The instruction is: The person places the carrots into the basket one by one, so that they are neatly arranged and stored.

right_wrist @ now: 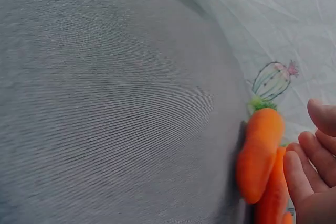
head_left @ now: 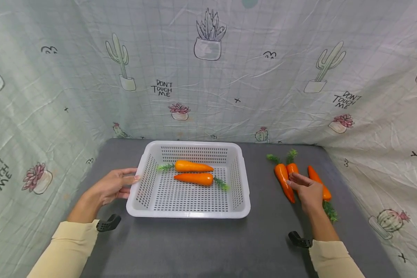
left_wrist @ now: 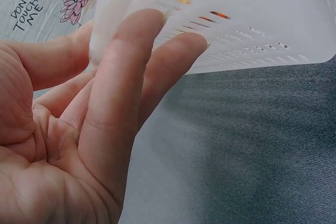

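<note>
A white plastic basket (head_left: 189,214) with slotted walls stands at the centre, two orange carrots inside: one (head_left: 193,166) at the back, the other (head_left: 194,179) in front of it. My left hand (head_left: 112,186) holds its left side; in the left wrist view, that hand's fingers (left_wrist: 113,93) reach along the basket's underside (left_wrist: 252,19). At the right, my right hand (head_left: 308,192) hovers over a group of carrots, fingers loosely bent. Its fingertips are beside a carrot (head_left: 292,168) partly hidden by the hand. Another carrot (head_left: 283,181) lies left of it, a third (head_left: 319,183) right.
A dark grey tabletop (head_left: 194,247) lies under everything. Behind and at both sides hangs a pale cloth (head_left: 222,85) printed with cacti and words. Green leafy tops (head_left: 330,211) stick out from the right-hand carrot. Each wrist wears a black band (head_left: 108,223).
</note>
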The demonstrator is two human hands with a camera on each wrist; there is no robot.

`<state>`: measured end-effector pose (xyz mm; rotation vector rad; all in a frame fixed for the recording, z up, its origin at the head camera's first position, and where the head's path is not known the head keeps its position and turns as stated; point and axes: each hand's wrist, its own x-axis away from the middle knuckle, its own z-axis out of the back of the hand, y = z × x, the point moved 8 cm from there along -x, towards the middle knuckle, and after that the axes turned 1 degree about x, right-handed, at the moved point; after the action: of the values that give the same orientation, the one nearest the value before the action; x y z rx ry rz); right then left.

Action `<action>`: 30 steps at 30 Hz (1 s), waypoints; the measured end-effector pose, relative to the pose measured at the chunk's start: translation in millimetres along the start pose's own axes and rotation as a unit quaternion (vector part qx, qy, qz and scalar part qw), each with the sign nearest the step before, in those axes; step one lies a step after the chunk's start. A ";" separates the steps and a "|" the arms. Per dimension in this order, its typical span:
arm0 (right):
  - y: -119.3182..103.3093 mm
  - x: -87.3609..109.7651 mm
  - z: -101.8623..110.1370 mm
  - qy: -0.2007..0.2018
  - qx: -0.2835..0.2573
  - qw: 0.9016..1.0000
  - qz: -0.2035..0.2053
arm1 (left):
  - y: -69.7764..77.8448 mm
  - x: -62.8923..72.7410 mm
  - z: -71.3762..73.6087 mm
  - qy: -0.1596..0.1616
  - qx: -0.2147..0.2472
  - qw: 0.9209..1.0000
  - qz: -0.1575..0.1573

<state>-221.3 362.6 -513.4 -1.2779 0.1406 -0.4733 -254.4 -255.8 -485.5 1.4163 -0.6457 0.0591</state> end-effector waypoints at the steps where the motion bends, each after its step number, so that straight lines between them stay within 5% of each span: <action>1: 2.4 0.5 -0.1 0.004 0.014 1.000 -0.001 | 0.1 0.3 -0.1 -0.001 0.000 1.000 0.000; 21: 20.4 -6.2 -14.2 0.009 0.096 0.995 -0.029 | -1.9 -2.6 1.6 0.006 0.004 1.000 0.005; 30: 21.4 -11.9 -16.7 0.045 0.174 0.984 0.009 | -4.6 -2.7 1.1 0.005 0.007 1.000 0.003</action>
<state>-232.4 357.2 -540.4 -0.9124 0.1374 -0.5159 -255.2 -256.8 -490.8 1.4263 -0.6424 0.0743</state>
